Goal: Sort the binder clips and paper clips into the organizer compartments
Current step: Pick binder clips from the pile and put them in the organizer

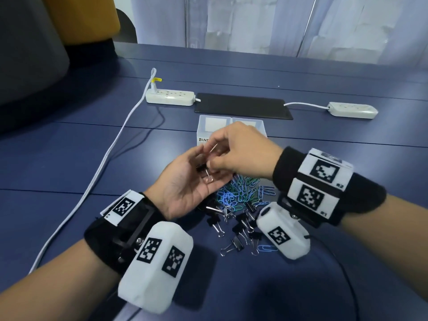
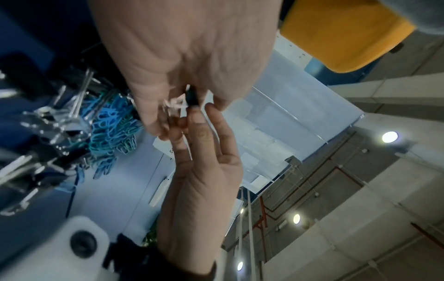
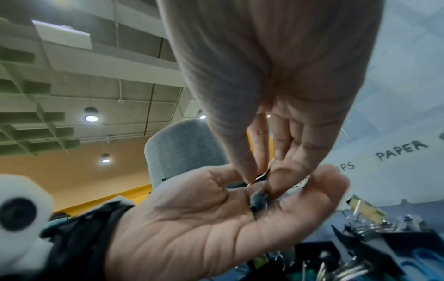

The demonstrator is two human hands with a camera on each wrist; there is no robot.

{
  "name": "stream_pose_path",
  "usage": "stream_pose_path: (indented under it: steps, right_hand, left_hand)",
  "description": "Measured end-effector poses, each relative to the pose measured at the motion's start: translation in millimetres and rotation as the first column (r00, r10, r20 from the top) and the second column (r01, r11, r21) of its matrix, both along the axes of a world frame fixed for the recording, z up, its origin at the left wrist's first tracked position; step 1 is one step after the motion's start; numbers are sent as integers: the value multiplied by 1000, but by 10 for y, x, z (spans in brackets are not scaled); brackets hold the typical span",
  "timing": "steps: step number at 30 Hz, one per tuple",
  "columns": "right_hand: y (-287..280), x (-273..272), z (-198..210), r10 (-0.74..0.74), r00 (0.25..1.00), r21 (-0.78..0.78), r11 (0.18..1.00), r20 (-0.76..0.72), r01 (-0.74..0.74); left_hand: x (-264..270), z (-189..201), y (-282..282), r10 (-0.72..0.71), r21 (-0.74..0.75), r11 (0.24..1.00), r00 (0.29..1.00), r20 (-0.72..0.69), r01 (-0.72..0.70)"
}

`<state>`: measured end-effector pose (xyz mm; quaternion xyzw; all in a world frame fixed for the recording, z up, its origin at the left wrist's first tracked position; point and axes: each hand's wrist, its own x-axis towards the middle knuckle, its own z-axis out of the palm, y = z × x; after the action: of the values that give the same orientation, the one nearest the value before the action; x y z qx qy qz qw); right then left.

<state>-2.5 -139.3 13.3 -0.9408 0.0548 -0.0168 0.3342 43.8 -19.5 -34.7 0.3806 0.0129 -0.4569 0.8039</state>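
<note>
My left hand [image 1: 185, 181] is held palm up above the pile, with a small black binder clip [image 1: 201, 167] lying on its palm [image 3: 204, 213]. My right hand [image 1: 216, 162] reaches in from the right, and its thumb and forefinger pinch a binder clip [image 3: 258, 199] on that palm; a wire handle sticks up between them. Just behind both hands stands the clear organizer [image 1: 207, 133], partly hidden, with labels reading "BIND…" and "PAPER" [image 3: 401, 150]. Blue and green paper clips [image 1: 238, 191] and black binder clips [image 1: 240, 225] lie heaped on the table below.
A black mat [image 1: 240, 105] lies behind the organizer, between two white power strips [image 1: 170, 97] [image 1: 353, 110]. A white cable [image 1: 111, 158] runs down the left of the blue table. A yellow and grey chair stands at the far left.
</note>
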Motion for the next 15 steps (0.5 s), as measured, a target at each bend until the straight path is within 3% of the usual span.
stream_pose_path:
  steps: [2, 4, 8, 10, 15]
  right_hand:
    - [-7, 16, -9, -45, 997, -8, 999, 58, 45]
    - [-51, -11, -6, -30, 997, -116, 992, 74, 38]
    - [-109, -82, -80, 103, 985, -373, 916, -141, -150]
    - [-109, -79, -139, 119, 969, -401, 894, -217, -200]
    - [-151, -38, -179, 101, 972, -363, 915, -213, -175]
  left_hand:
    - [29, 20, 47, 58, -6, 998, 997, -48, -58]
    - [91, 33, 112, 137, 40, 990, 989, -59, -135]
    - [203, 73, 213, 258, 49, 966, 964, -65, -255]
    - [226, 95, 231, 265, 35, 964, 962, -61, -263]
    - [235, 78, 217, 259, 31, 966, 965, -51, -257]
